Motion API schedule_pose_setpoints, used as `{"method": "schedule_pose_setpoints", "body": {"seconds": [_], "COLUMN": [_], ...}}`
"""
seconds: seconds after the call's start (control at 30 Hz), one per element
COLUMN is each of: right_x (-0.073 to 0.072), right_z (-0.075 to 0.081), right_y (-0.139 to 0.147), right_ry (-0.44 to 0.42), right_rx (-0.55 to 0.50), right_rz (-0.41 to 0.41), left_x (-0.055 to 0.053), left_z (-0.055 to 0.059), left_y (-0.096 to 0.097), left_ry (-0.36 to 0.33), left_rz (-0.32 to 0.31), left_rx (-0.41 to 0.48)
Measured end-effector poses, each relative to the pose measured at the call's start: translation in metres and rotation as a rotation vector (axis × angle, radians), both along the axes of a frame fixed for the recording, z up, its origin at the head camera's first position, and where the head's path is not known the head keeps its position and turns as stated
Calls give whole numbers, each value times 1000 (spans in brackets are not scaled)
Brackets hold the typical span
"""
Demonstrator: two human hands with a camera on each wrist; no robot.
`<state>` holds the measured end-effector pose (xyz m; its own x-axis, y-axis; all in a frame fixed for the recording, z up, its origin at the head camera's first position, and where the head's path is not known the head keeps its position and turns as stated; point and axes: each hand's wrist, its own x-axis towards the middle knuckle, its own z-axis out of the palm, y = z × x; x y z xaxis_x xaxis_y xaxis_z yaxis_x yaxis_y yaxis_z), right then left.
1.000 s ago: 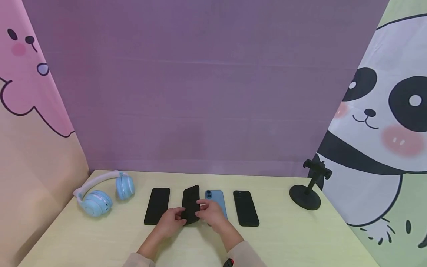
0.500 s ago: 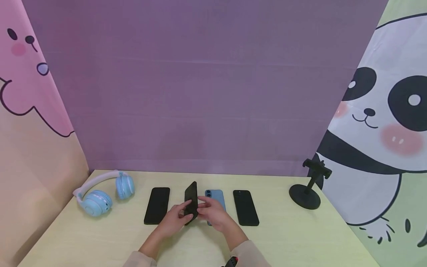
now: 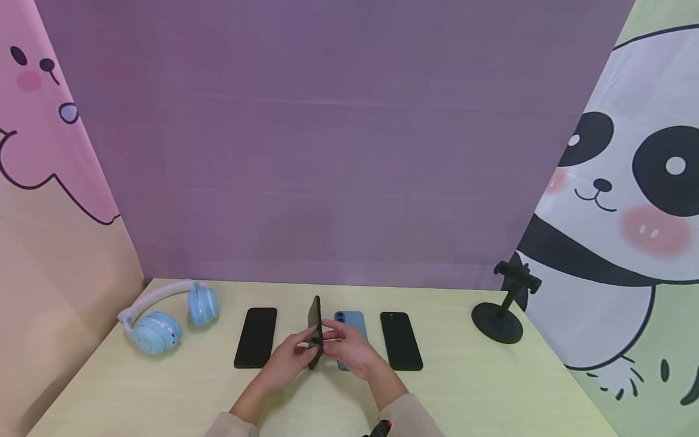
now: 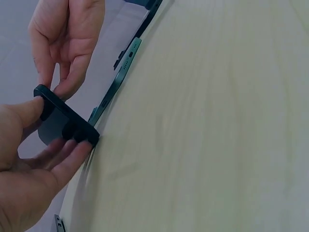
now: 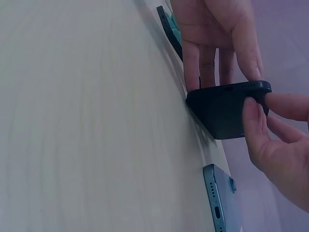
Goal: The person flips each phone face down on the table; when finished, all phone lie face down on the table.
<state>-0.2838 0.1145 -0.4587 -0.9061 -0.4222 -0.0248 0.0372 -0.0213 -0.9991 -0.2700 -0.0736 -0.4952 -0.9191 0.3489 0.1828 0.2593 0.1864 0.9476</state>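
Observation:
Both hands hold a black smartphone (image 3: 315, 328), turned up nearly on edge over the middle of the table in the head view. My left hand (image 3: 286, 359) grips it across its width; in the left wrist view the thumb is at one long edge of the phone (image 4: 70, 118) and the fingers at the other. My right hand (image 3: 354, 352) pinches an edge of the phone (image 5: 222, 113) in the right wrist view. Just behind my right hand lies a light blue smartphone (image 3: 356, 320), camera side up and partly covered by that hand.
One black phone (image 3: 256, 335) lies flat to the left and another black phone (image 3: 401, 341) to the right. Blue headphones (image 3: 157, 332) sit at the table's left edge. A black phone stand (image 3: 498, 323) is at the far right, before a purple backdrop (image 3: 338, 152).
The held phone has turned from facing the head camera more broadly to nearly edge-on. The left hand has shifted right and its fingers have come further round the phone; the right hand stays beside it.

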Motion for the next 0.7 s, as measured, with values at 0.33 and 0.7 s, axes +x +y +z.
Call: {"method": "schedule_pose_setpoints", "body": {"seconds": [0.33, 0.7], "right_x": [3, 1], "right_z": [3, -3], "right_y": [-4, -7], "right_ry": [0, 1], "right_rx": [-5, 2], "right_rz": [-21, -35], "left_x": [0, 0], "left_z": [-2, -2], "left_y": [1, 0], "left_ry": [-42, -45], "left_rz": [-23, -4], "left_rx": [131, 147]}}
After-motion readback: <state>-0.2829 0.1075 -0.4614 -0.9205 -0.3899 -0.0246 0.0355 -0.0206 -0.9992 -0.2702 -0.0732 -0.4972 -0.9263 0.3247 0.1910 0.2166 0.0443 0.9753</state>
